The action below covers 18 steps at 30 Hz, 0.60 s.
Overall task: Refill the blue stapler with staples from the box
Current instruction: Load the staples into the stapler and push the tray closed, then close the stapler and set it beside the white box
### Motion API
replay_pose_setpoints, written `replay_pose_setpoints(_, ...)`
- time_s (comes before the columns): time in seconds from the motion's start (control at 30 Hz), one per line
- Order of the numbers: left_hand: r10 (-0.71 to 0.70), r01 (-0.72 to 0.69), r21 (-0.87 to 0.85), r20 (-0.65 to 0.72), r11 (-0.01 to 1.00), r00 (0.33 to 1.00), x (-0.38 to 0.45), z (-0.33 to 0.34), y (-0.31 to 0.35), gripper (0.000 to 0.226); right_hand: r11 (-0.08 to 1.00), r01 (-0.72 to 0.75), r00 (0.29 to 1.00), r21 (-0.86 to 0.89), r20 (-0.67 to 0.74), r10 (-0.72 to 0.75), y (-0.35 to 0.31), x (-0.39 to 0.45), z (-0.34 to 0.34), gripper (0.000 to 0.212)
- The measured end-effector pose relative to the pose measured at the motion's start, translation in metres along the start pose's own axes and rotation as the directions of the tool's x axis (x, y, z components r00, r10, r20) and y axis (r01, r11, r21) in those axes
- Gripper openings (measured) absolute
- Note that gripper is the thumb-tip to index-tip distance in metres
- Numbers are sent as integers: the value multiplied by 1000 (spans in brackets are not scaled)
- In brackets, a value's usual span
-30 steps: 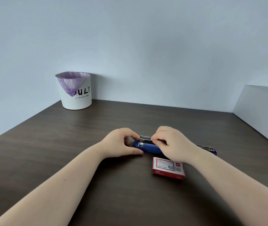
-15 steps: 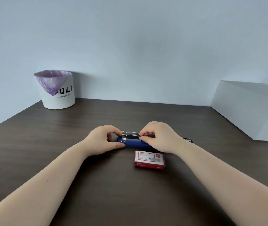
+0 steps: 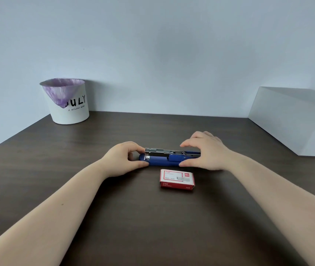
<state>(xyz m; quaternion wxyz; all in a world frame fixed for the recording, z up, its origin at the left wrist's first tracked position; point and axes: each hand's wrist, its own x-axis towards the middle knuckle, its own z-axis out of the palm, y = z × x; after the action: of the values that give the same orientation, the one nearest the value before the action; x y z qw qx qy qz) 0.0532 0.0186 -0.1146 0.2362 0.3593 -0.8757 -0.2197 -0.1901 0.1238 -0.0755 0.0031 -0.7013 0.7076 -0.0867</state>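
Observation:
The blue stapler (image 3: pixel 162 160) lies flat across the middle of the dark table, folded out, with its metal staple channel (image 3: pixel 162 151) showing on top. My left hand (image 3: pixel 124 158) pinches the stapler's left end between thumb and fingers. My right hand (image 3: pixel 206 152) is at the right end with its thumb against the blue body and its fingers spread and lifted above the channel. The red and white staple box (image 3: pixel 177 178) lies shut on the table just in front of the stapler, touched by neither hand.
A white bin (image 3: pixel 68 104) with a purple liner stands at the back left against the wall. A grey-white box (image 3: pixel 294 120) sits at the right edge of the dark table (image 3: pixel 152 223).
My right hand has slid from the middle of the metal channel to the stapler's right end and spread its fingers. The left hand keeps its hold. The camera view has shifted.

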Motion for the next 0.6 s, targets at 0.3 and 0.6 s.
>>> replay_pose_setpoints(0.3, -26, 24, 90, 24, 996, 999, 1, -2, 6, 35, 993, -108, 967, -39, 226, 114, 19, 0, -25, 29)
replay_pose_setpoints(0.6, -37, 38, 15, -14, 999, 999, -3, -4, 5, 33, 982, 155, 973, 108, -190, -133, -21, 13, -53, 49)
